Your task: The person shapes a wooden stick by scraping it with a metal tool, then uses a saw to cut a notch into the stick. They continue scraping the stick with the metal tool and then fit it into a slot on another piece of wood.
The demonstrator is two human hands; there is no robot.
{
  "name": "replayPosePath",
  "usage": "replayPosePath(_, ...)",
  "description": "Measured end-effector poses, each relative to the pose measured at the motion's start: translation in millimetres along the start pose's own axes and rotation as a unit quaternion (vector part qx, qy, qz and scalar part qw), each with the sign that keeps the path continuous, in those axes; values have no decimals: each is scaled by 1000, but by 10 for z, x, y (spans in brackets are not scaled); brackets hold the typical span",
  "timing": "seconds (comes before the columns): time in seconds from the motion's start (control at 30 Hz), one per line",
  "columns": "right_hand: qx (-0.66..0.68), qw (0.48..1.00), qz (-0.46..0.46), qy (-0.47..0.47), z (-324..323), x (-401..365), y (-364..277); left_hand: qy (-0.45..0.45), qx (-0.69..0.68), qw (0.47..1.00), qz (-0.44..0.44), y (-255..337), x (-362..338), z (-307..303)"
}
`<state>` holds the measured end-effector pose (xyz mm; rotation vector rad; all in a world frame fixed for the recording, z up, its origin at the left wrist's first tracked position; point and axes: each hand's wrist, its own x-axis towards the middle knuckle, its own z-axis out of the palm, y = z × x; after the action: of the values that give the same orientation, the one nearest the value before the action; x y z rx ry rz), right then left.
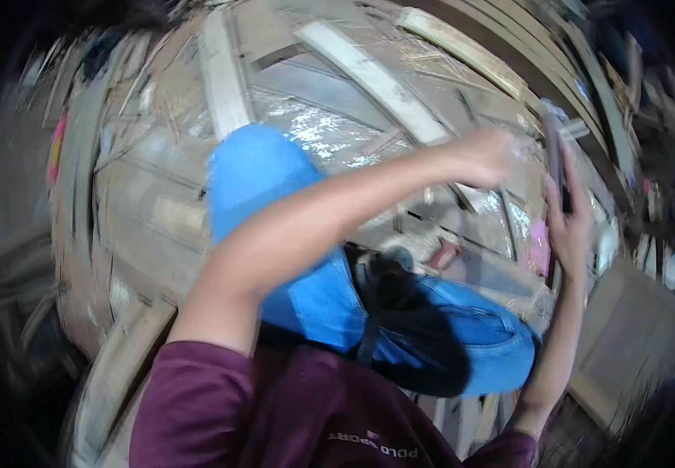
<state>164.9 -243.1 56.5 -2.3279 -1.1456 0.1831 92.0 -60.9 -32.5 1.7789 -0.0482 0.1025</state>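
My left arm stretches across my body to the right. Its hand (487,158) is blurred, with the fingers curled in; anything inside them is hidden. Farther right, my right hand (570,226) grips a long, narrow, grey-brown piece (553,148) held roughly upright, fingers along its side. Motion blur hides what kind of thing it is. A gap separates the two hands. On the floor below them lies a small reddish-brown piece (444,253), and something pink (538,246) shows beside my right wrist.
Pale wooden planks (372,78) and scraps lie around my blue-jeaned legs (263,187). Long boards (501,35) line the far right, with a flat brown panel (634,343) below. More timber (123,370) lies at lower left. A shiny sheet (318,125) covers part of the floor.
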Motion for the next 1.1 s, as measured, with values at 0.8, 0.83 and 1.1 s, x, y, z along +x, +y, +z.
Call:
replayPosePath(0.8, -97, 993, 56, 49, 25, -217, 332, -43, 29, 990, -131, 315, 230, 522)
replayPosePath(0.83, -91, 992, 76, 37, 16, -233, 272, -7, 26, 988, -151, 271, 183, 486)
replayPosePath(1.1, -33, 998, 48, 18, -82, -65, 176, -42, 28, 991, -122, 255, 25, 70)
